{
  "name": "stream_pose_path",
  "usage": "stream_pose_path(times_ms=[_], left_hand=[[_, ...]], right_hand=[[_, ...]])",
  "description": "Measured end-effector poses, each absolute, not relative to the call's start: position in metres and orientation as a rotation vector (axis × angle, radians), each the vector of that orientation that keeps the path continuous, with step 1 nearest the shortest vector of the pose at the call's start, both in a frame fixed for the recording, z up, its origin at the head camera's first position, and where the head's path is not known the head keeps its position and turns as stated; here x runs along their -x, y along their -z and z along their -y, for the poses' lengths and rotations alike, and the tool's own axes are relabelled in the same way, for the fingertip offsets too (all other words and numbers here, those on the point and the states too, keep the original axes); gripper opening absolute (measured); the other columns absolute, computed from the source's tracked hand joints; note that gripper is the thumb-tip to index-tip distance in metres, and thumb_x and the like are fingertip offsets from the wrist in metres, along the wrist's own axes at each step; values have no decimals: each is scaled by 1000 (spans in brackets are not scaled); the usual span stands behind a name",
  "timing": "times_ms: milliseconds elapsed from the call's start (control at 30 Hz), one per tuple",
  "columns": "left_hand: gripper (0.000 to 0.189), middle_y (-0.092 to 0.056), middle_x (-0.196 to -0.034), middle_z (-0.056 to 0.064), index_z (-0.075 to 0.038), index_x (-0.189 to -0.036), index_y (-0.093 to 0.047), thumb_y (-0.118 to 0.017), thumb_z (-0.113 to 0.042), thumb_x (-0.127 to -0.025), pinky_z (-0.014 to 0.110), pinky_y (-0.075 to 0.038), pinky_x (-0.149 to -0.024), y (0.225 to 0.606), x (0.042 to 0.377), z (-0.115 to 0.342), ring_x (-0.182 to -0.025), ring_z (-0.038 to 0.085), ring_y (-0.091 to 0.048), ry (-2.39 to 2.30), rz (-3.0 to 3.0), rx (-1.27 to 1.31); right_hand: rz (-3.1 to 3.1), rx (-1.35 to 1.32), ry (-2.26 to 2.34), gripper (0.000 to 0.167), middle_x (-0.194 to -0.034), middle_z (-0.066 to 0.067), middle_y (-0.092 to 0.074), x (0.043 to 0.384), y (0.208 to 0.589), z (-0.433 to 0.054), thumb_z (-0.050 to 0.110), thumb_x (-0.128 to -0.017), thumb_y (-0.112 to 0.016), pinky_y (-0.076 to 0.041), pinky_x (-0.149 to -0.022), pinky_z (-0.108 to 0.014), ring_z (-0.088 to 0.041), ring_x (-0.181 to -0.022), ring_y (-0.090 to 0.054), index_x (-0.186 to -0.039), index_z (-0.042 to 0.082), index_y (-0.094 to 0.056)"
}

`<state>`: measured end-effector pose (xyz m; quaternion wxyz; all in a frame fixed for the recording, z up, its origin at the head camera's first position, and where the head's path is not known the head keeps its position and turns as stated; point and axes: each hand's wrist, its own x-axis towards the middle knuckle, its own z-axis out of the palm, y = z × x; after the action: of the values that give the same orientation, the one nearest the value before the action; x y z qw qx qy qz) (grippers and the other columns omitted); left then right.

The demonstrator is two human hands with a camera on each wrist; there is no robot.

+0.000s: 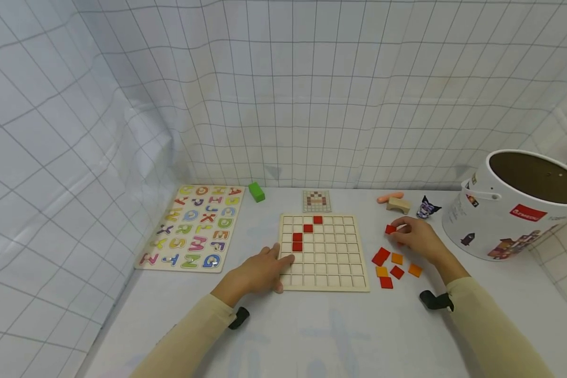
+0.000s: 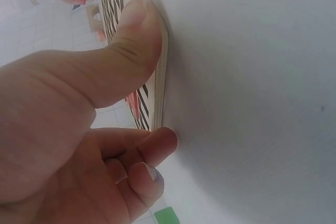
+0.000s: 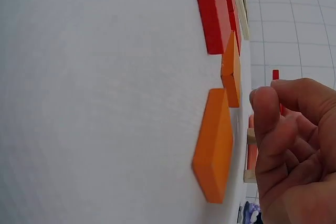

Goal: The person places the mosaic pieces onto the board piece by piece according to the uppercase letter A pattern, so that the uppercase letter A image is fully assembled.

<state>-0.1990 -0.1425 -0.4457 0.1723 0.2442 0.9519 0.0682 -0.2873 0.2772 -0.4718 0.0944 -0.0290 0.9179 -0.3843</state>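
Board (image 1: 331, 270): flat on the worktop (image 1: 321, 336); left hand (image 1: 263, 269), grip spread, rests at its left edge — seemingly to steady it. Red tile (image 1: 390, 229): right of the board, pinched by the right hand (image 1: 415, 239). Loose tiles (image 1: 380, 256): near the board's right edge — likely for easy reach.

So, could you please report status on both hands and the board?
Left hand touching grid board. Right hand pinching red tile. Four red tiles on board. Loose tiles alongside, seemingly not obstructing.

Left hand (image 1: 263, 270) rests, thumb splayed; right hand (image 1: 417, 237) pinches.
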Motion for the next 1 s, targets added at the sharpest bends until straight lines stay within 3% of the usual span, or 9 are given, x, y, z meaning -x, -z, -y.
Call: stream_pose_path(times_ms=[433, 633, 767, 1000], left_hand=[[76, -37, -159, 25, -22, -150, -52, -85, -30, -82, 52, -44, -108, 449, 199, 144, -143, 42, -39, -216, -2726, -666], [76, -43, -154, 25, -22, -146, -57, -87, -33, -78, 53, -43, -106, 451, 198, 144, -130, 40, -47, -225, -2772, -697], [76, -46, -152, 22, -24, -145, -58, -88, -35, -77, 52, -45, -102, 452, 198, 144, -121, 36, -48, -210, -2802, -705], [78, -46, -153, 20, -23, -146, -57, -88, -36, -76, 52, -44, -103, 456, 199, 144, -125, 37, -48, -219, -2827, -684]], right_hand=[[-2521, 148, 1542, 46, -104, -14, -64, 292, 471, -267, 25, -98, -70, -57, -74, -27, -20, -84, -65, -134, 1, -54], [-2439, 206, 1556, 49, -103, -12, -62, 289, 461, -240, 26, -95, -75, -57, -73, -31, -22, -83, -64, -133, 2, -56], [-2423, 297, 1524, 41, -96, -13, -57, 292, 457, -223, 22, -95, -73, -53, -65, -30, -22, -72, -57, -129, 4, -59], [-2426, 334, 1405, 37, -88, -9, -54, 311, 463, -190, 20, -95, -72, -44, -60, -32, -19, -63, -49, -128, 6, -61]])
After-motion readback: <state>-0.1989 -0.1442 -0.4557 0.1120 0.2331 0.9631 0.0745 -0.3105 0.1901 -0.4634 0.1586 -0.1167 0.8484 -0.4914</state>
